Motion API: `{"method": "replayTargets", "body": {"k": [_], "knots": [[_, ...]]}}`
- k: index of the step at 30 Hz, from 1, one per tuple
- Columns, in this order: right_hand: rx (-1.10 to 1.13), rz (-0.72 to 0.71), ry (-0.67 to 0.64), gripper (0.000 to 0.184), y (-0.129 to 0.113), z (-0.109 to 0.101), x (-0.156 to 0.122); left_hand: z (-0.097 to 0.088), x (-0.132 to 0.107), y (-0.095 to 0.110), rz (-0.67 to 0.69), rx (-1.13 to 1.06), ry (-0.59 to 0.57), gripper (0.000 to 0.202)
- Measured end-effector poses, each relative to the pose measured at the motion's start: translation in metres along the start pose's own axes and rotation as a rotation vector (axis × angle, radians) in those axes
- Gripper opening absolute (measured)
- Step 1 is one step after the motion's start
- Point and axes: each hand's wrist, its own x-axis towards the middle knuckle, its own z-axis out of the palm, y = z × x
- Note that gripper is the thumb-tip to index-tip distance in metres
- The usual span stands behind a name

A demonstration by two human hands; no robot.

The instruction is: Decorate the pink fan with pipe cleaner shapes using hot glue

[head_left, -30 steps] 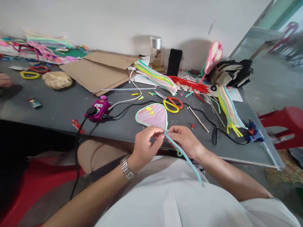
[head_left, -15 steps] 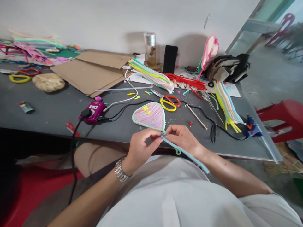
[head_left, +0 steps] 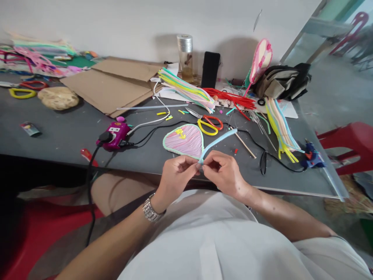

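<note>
A flat, rounded pink-purple fan (head_left: 188, 144) of pipe cleaners, edged in pale green with a small yellow figure on it, lies at the table's front edge. My left hand (head_left: 177, 174) pinches the fan's narrow end, where its stem begins; the fingers hide most of that stem. A light blue pipe cleaner (head_left: 219, 140) meets the fan there, its free end sticking up to the right over the table. Thumb and fingers of my right hand (head_left: 225, 173) are closed on the blue pipe cleaner near the joint, touching my left fingertips.
Scissors (head_left: 210, 123) lie just behind the fan, beside a thin stick (head_left: 244, 143). A purple power socket (head_left: 115, 136) with cords stands left. Pipe cleaner bundles (head_left: 186, 89), cardboard (head_left: 113, 87), a bottle (head_left: 185, 58) and a bag (head_left: 281, 83) line the back; a glue gun (head_left: 314, 155) rests right.
The blue pipe cleaner's free end has swung from hanging down right, over my lap, to pointing up right over the table. My right hand has turned with it; the fan stays nearly in place.
</note>
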Motion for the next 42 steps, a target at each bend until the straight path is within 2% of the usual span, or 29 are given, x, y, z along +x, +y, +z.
{"method": "replayTargets", "body": {"k": [2,4,5,7,11,16,20,24,27,30,34,38,42], "knots": [[-0.281,-0.280,0.011,0.021,0.005,-0.002,-0.001,0.000,0.001,0.001,-0.041,-0.048,-0.027,0.018],[-0.526,-0.574,-0.053,0.025,0.009,-0.007,0.000,0.000,0.002,0.001,-0.088,-0.094,-0.080,0.023],[-0.602,-0.677,-0.092,0.026,0.011,-0.010,0.001,-0.001,0.002,0.001,-0.108,-0.115,-0.104,0.026],[-0.624,-0.725,-0.124,0.024,0.011,-0.015,0.003,-0.002,0.003,0.000,-0.138,-0.139,-0.134,0.029],[-0.397,-0.520,-0.067,0.015,0.006,-0.019,0.005,-0.003,0.005,-0.001,-0.161,-0.171,-0.138,0.027],[-0.293,-0.441,-0.077,0.014,0.000,-0.017,0.005,-0.003,0.006,-0.004,-0.183,-0.219,-0.154,0.027],[-0.309,-0.465,-0.108,0.016,0.002,-0.019,0.008,-0.006,0.009,-0.006,-0.235,-0.276,-0.216,0.024],[-0.403,-0.592,-0.249,0.017,0.002,-0.024,0.013,-0.013,0.013,-0.005,-0.350,-0.367,-0.338,0.022],[-0.326,-0.529,-0.268,0.015,0.000,-0.025,0.015,-0.017,0.014,-0.004,-0.377,-0.396,-0.378,0.022],[-0.154,-0.280,-0.164,0.012,-0.002,-0.021,0.017,-0.014,0.011,-0.007,-0.241,-0.353,-0.298,0.022],[0.072,0.035,-0.103,0.007,-0.001,-0.011,0.019,-0.003,0.004,-0.018,0.089,-0.201,-0.073,0.026],[0.200,0.106,-0.052,0.008,-0.002,-0.003,0.021,0.005,0.001,-0.024,0.358,-0.048,0.178,0.023],[0.265,0.104,-0.030,0.009,-0.003,0.000,0.022,0.003,0.001,-0.023,0.484,0.147,0.245,0.008]]}}
